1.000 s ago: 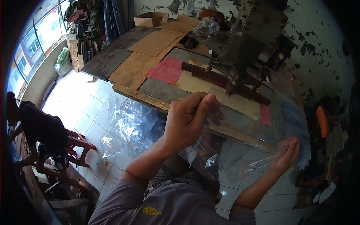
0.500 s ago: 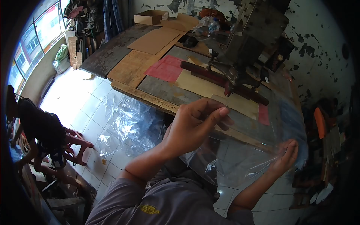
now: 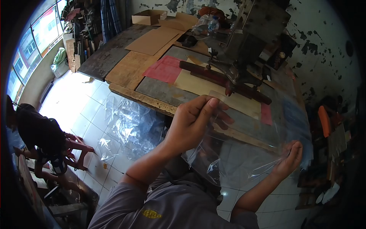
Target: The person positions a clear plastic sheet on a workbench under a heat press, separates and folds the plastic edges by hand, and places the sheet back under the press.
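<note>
Between my hands hangs a thin clear plastic sheet (image 3: 240, 164), see-through and creased towards its right end. My left hand (image 3: 192, 120) pinches its upper left corner between thumb and forefinger, close to the front edge of the worktable. My right hand (image 3: 291, 158) is closed round the gathered right side. Just beyond the sheet, a dark machine (image 3: 244, 72) with a long dark red bar (image 3: 225, 81) stands over a cream strip (image 3: 194, 84) and a pink-red sheet (image 3: 163, 69) on the tabletop.
Brown cardboard (image 3: 151, 40) and an open box (image 3: 148, 17) lie on the table's far left. Bluish plastic sheets (image 3: 297, 122) rest at its right end. Crumpled clear plastic (image 3: 133, 124) covers floor at left. Another person (image 3: 40, 129) is beside a red stool (image 3: 78, 150).
My left hand has moved slightly left and up, its thumb now pressed on the sheet's corner. My right hand stays almost in place. The view has shifted a little.
</note>
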`<state>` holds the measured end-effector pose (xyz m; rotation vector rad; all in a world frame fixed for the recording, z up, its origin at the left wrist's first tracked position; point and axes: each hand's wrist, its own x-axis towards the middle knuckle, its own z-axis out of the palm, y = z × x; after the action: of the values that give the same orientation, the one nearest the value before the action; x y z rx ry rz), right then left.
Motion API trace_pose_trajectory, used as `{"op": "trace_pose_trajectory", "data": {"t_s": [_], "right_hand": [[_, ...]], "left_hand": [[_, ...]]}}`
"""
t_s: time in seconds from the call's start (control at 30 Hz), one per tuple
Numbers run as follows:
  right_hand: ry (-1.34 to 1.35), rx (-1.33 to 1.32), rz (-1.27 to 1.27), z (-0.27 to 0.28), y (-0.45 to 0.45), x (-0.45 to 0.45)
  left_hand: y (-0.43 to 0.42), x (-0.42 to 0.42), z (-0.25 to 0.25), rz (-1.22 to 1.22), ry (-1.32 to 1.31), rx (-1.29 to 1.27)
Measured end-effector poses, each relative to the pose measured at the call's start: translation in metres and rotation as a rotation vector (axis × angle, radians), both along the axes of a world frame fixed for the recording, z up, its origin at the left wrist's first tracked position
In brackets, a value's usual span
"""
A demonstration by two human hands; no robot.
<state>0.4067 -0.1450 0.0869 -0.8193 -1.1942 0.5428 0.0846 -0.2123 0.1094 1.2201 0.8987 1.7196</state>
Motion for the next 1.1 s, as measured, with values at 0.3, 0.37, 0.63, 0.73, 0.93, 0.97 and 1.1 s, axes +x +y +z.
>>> {"op": "trace_pose_trajectory", "data": {"t_s": [0.3,0.37,0.63,0.73,0.93,0.97,1.1], "right_hand": [[-0.060,-0.029,-0.032,0.011,-0.014,-0.017],[-0.116,-0.018,-0.033,0.010,-0.014,-0.018],[-0.161,-0.048,-0.010,0.012,-0.012,-0.032],[-0.199,-0.018,0.068,0.013,-0.012,-0.030],[-0.203,-0.062,0.041,0.020,-0.014,-0.033],[-0.205,-0.033,0.041,0.020,-0.013,-0.034],[-0.254,0.039,0.033,0.022,-0.011,-0.040]], "left_hand": [[0.015,-0.020,-0.008,0.116,0.078,-0.062],[0.021,-0.027,-0.017,0.163,0.110,-0.057],[0.029,-0.037,-0.036,0.269,0.105,-0.024],[0.029,-0.037,-0.039,0.308,0.120,-0.016],[0.029,-0.040,-0.045,0.351,0.144,0.013],[0.029,-0.040,-0.046,0.363,0.160,0.021],[0.029,-0.041,-0.048,0.369,0.142,0.016]]}}
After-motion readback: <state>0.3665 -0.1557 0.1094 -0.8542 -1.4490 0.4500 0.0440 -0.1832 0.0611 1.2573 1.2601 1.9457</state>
